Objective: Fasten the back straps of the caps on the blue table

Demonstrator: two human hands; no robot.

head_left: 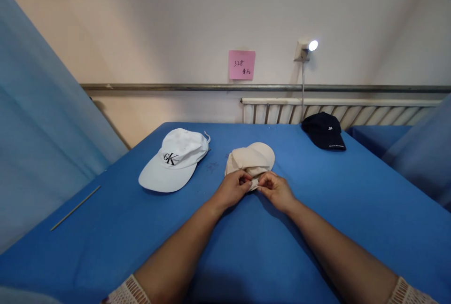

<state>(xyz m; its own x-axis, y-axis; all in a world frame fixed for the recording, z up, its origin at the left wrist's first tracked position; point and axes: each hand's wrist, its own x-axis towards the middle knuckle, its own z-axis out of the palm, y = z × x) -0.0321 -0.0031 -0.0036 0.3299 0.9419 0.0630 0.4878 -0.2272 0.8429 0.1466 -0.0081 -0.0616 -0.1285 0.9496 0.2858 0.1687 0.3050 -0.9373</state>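
Observation:
A beige baseball cap (243,157) lies in the middle of the blue table, its brim pointing away from me to the far right. My left hand (234,187) pinches the near edge of this cap, around its back strap. On the other side of the strap, my right hand (276,191) grips the same edge between thumb and fingers. Both hands are closed and close together; the fastening between them is partly hidden by the fingers. To the left sits a white baseball cap (185,146) with black letters, its brim towards me.
A dark navy cap (322,128) rests at the far right corner of the blue table (141,247). A thin stick (75,207) lies near the left edge. Behind are a radiator (275,112), a metal rail (176,87) and a lit plug-in lamp (313,45). Blue curtains (38,120) flank the table.

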